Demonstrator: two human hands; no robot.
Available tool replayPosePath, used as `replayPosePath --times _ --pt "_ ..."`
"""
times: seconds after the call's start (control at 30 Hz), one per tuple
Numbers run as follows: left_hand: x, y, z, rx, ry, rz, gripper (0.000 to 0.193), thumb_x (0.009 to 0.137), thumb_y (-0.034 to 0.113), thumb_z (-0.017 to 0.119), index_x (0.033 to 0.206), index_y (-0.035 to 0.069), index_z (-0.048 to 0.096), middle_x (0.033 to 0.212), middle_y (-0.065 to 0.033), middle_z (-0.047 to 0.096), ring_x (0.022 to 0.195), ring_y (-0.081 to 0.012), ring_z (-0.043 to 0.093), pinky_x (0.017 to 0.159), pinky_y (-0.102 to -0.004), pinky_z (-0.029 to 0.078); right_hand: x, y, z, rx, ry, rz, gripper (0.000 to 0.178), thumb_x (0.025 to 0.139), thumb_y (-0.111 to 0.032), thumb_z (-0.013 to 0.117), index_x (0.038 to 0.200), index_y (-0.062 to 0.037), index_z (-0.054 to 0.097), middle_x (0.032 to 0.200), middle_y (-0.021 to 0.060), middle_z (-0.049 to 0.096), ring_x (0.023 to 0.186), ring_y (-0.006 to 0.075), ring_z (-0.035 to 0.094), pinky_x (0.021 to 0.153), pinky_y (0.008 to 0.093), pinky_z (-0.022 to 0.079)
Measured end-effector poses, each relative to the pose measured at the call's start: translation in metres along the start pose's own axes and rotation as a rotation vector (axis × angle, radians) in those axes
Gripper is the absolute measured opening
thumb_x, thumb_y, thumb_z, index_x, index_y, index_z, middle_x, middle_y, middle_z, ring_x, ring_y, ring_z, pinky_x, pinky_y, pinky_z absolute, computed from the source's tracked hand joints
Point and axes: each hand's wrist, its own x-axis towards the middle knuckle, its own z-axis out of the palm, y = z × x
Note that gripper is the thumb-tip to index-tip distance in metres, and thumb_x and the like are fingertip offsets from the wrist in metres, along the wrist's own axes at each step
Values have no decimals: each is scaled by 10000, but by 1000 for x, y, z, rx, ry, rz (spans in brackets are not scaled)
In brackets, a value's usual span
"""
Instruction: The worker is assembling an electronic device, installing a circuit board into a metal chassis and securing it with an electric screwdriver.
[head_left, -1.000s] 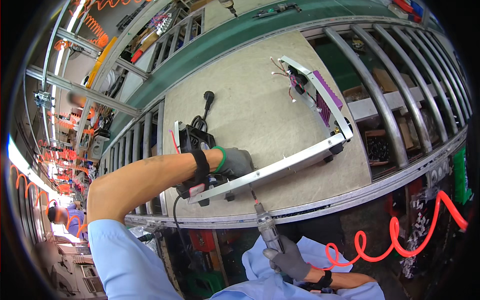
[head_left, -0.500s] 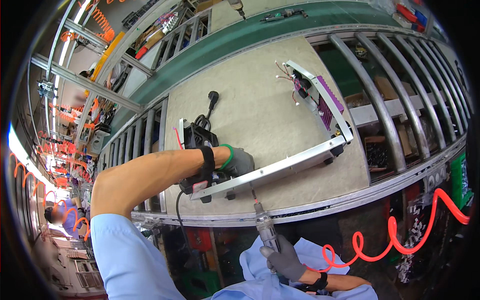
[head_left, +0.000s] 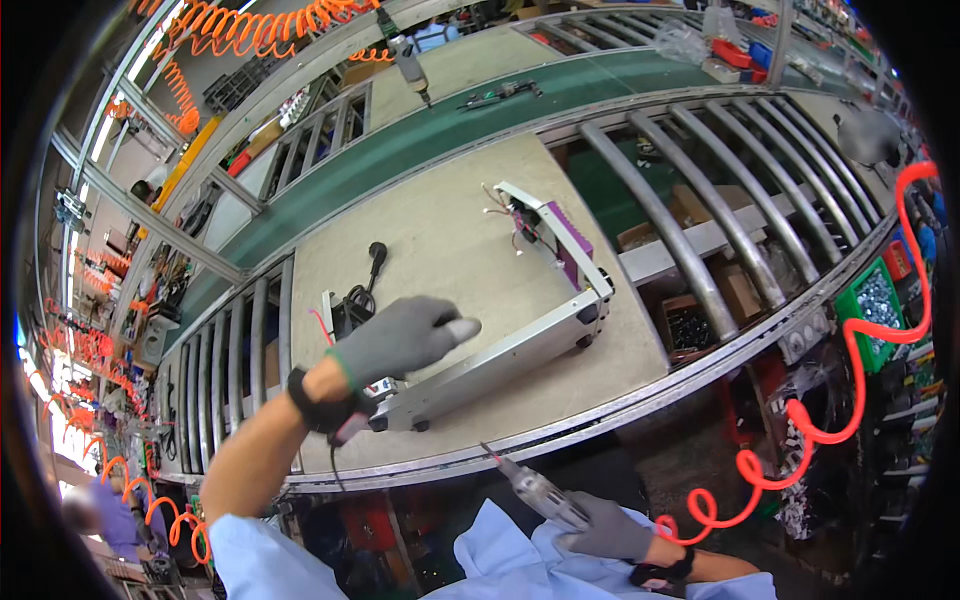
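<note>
An L-shaped silver metal frame (head_left: 510, 345) rests on the beige board (head_left: 440, 225), with a purple finned heat sink (head_left: 567, 240) and loose wires on its far right arm. Over the frame's left end, my gloved left hand (head_left: 395, 340) is raised, its fingers curled together toward the right; whatever may be in them is hidden. A black power plug with its cord (head_left: 376, 262) lies beyond that hand. Below the board's front edge, my gloved right hand (head_left: 608, 528) grips a silver power screwdriver (head_left: 540, 495). Its bit points up and left, apart from the frame.
Metal rollers (head_left: 690, 235) flank the board on both sides. A red coiled hose (head_left: 800, 430) hangs at the right, near a green bin (head_left: 872, 310) of small metal parts. Behind runs a green conveyor belt (head_left: 440, 130), with another screwdriver (head_left: 408, 70) hanging over it.
My left hand has lifted off the frame's inner side and now hovers above it. My right hand has drawn the screwdriver back from the frame. The whole view has shifted.
</note>
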Motion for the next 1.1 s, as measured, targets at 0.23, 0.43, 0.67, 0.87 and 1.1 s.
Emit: replayPosePath --times 0.23,0.43,0.67,0.87,1.1 --pt "-67 -12 66 184 432 235 341 788 278 762 984 30 633 761 -196 649 752 -395 665 660 -473 509 -80 -28 -113 -716 -215 198 576 751 -356 727 1250 -90 618 1068 201 670 973 365 674 844 464 547" --pt "-57 -27 81 189 571 218 277 720 149 797 856 3 604 725 -234 623 730 -438 643 624 -491 488 -100 -72 -178 -1000 18 686 579 961 -585 480 999 -72 747 1015 250 706 940 413 700 847 482 547" --pt "-61 -76 105 432 816 336 128 742 8 610 827 86 555 737 -134 546 706 -336 594 603 -439 461 -107 -51 -288 -1199 468 617 694 739 -692 677 950 -35 755 941 241 716 870 381 702 800 450 543" --pt "-85 -88 161 493 779 320 212 875 241 652 1003 96 562 940 -100 594 821 -256 605 682 -398 478 -88 2 -366 -1365 309 490 578 838 -582 629 1130 -91 718 1069 191 720 984 367 688 870 437 548" --pt "-97 -87 169 501 681 246 370 865 294 676 1156 82 590 1158 -122 613 1132 -294 589 944 -444 477 -84 53 -407 -1478 355 715 452 873 -459 620 1084 -76 732 1064 197 719 970 370 693 861 452 554"
